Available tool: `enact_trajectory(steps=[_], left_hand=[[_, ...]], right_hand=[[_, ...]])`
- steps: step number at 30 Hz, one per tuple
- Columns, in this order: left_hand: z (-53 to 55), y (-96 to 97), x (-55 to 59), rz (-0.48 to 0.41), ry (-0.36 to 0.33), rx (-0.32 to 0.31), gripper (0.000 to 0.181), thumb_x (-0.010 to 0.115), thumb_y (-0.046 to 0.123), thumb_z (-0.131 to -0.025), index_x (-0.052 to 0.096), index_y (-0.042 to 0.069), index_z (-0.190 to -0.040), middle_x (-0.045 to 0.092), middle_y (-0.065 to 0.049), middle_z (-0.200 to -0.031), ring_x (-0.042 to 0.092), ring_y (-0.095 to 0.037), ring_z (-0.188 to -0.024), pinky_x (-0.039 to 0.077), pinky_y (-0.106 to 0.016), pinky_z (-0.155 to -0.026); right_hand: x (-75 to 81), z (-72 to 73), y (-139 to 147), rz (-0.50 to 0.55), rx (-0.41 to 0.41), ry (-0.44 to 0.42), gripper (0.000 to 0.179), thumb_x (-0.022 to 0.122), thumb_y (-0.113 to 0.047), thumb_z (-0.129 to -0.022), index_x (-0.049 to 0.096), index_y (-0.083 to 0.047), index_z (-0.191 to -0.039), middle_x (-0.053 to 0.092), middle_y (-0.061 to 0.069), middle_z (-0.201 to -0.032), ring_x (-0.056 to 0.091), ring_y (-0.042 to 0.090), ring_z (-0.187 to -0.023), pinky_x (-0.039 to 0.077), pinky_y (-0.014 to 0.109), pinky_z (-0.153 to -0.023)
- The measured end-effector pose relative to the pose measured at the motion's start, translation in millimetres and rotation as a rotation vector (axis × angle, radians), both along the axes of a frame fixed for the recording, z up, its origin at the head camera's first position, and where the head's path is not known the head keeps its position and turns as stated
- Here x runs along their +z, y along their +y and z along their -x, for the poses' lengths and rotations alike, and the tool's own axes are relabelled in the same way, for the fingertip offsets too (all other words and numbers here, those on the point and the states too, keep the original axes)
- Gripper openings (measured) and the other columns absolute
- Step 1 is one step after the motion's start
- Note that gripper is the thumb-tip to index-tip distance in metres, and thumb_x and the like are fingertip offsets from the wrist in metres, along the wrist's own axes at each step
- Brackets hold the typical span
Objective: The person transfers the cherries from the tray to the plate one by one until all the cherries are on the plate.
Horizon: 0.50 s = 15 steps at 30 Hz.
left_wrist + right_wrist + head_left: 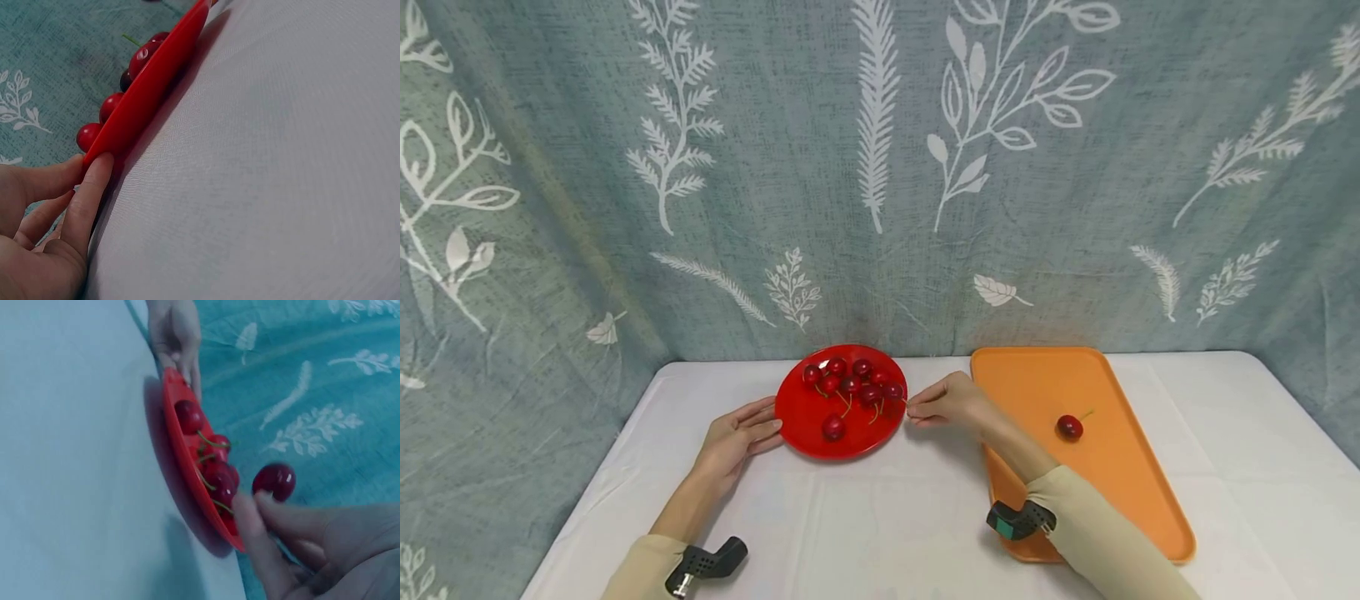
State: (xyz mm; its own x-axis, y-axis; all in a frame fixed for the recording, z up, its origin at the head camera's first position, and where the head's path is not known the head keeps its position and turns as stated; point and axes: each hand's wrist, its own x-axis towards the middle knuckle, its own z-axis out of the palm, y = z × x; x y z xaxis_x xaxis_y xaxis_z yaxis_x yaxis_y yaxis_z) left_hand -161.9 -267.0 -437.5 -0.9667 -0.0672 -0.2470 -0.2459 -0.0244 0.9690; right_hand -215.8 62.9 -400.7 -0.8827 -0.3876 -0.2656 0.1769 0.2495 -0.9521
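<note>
A red plate [803, 427] bears several dark red cherries [850, 385] with green stems. At its left edge, my left hand [730, 442] pinches the rim between thumb and fingers; the left wrist view shows this grip closely. By the plate's right rim, my right hand [951, 404] pinches one cherry [275, 481] at its stem, thumb against forefinger. In the right wrist view that cherry hangs off the fingertips, apart from the others. Most of its stem is hidden by the fingers.
An orange tray [1037, 375] lies to the right, under my right forearm, with a single cherry [1070, 428] on it. A white cloth [880, 517] covers the table. Behind the table hangs a blue-green curtain [820, 167] with white leaf prints.
</note>
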Motion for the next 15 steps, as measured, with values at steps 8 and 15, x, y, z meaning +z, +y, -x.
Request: enact_trajectory(steps=[8,15], left_hand=[[0.3,0.3,-1.0,-0.001,-0.006,0.007,0.056,0.06,0.001,-0.095,0.037,-0.007,-0.146,0.052,-0.021,-0.139,0.068,-0.01,-0.096,0.056,-0.029,-0.085],[-0.5,1.2,-0.6,0.005,-0.009,0.008,0.057,0.06,0.002,-0.095,0.037,-0.007,-0.146,0.053,-0.021,-0.138,0.068,-0.01,-0.096,0.057,-0.029,-0.085]], right_hand=[[-3.7,3.0,-27.4,-0.062,0.01,0.021,0.014,0.072,0.005,-0.084,0.073,0.013,-0.096,0.073,0.02,-0.086,0.073,0.021,-0.071,0.061,0.029,-0.067],[-5.4,1.2,-45.3,-0.108,0.03,0.061,0.012,0.073,0.005,-0.083,0.074,0.012,-0.092,0.073,0.018,-0.082,0.073,0.022,-0.068,0.06,0.027,-0.062]])
